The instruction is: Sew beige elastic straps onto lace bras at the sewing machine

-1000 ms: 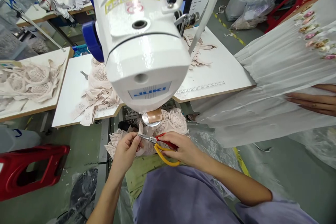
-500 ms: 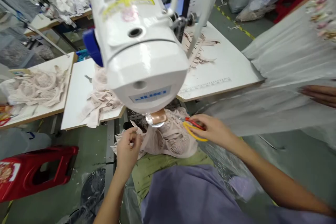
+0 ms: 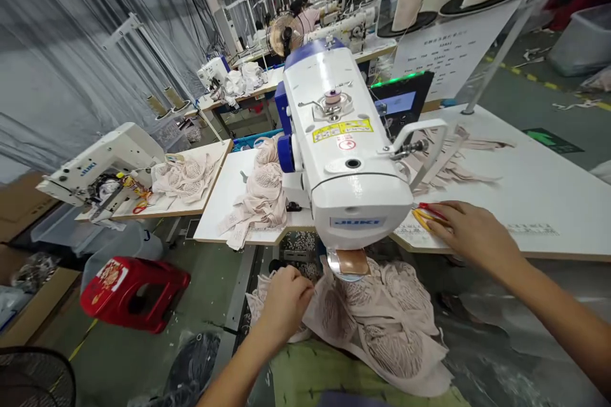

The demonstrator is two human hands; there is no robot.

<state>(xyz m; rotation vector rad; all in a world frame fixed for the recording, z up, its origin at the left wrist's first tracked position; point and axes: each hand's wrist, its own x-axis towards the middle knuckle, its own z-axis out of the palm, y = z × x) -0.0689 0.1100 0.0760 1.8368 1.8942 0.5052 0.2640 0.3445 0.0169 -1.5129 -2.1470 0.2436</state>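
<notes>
White-painted and bulky, a sewing machine with blue side parts point(image 3: 358, 194) fills the centre. To its right spreads a smooth white tabletop with a printed ruler point(image 3: 520, 203); to its left is a smaller white tabletop point(image 3: 210, 216). Below the machine head, a pale beige lace garment with moulded cups point(image 3: 391, 346) drapes toward the person, partly over a green cloth point(image 3: 319, 375). A heap of similar beige lace garments point(image 3: 265, 184) covers much of the left tabletop, and loose beige fabric strips point(image 3: 446, 159) lie on the right one.

The person's left hand point(image 3: 286, 296) is at the garment's left edge, fingers curled toward the thumb; whether they pinch cloth cannot be told. The right hand point(image 3: 470, 232), well apart, is at the right tabletop's front edge, fingers bent around small scissors with red and yellow handles point(image 3: 433, 216).

The work looks partway along: the draped garment's cups seem already formed, while the strips appear unattached. Whether the heap is finished or waiting, and how much remains, cannot be told.
</notes>
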